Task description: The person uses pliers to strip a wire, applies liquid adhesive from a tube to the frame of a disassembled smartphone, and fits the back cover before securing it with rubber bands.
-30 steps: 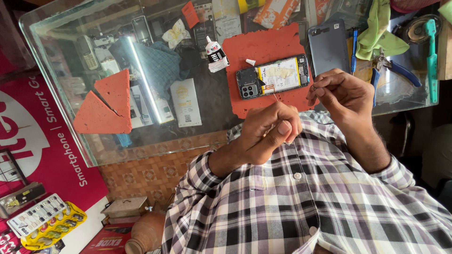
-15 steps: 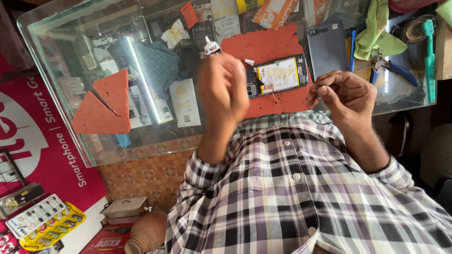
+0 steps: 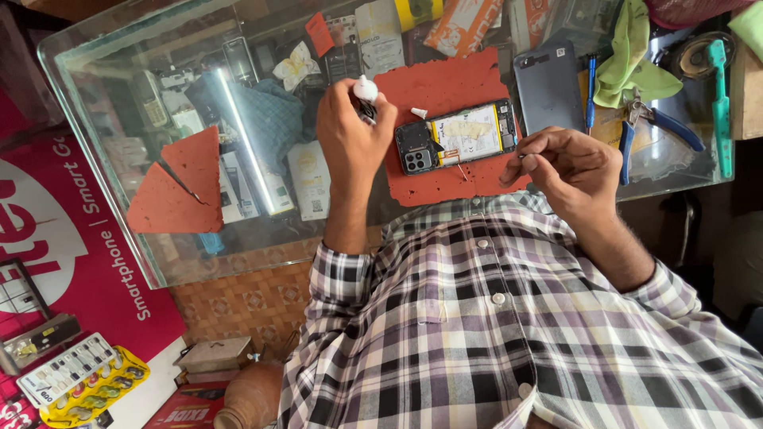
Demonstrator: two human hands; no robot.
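View: head camera, frame turned so the person's checked shirt (image 3: 509,334) fills the lower right and the glass counter (image 3: 103,135) runs across the top
Left hand: left hand (image 3: 350,139), upper centre of the frame, fingers curled shut around a small white-capped tube (image 3: 366,94) — the cap pokes out above the knuckles
Right hand: right hand (image 3: 568,167), right of centre, thumb and forefinger pinched narrowly together; whatever sits between the tips is too small to tell
Opened phone: opened phone (image 3: 459,137) lies back-off on the red mat (image 3: 445,87), between the two hands, camera block toward the left hand, pale battery exposed
Phone to hands: the left hand is just beside the phone's camera end; the right hand is just beside its other end, apart from it
Back cover: grey back cover (image 3: 548,83) lies at the mat's right edge, upper right of the frame
Small part: a white scrap (image 3: 419,113) rests on the mat just above the phone
Tools: blue-handled pliers (image 3: 652,123) and a blue pen (image 3: 590,103) lie to the right of the cover; green cloth (image 3: 632,63) above them — a teal toothbrush (image 3: 719,87) at the far right
Mat offcuts: two red triangular pieces (image 3: 179,187) lie on the glass at the left
Lower left: yellow tray (image 3: 79,381) with small items
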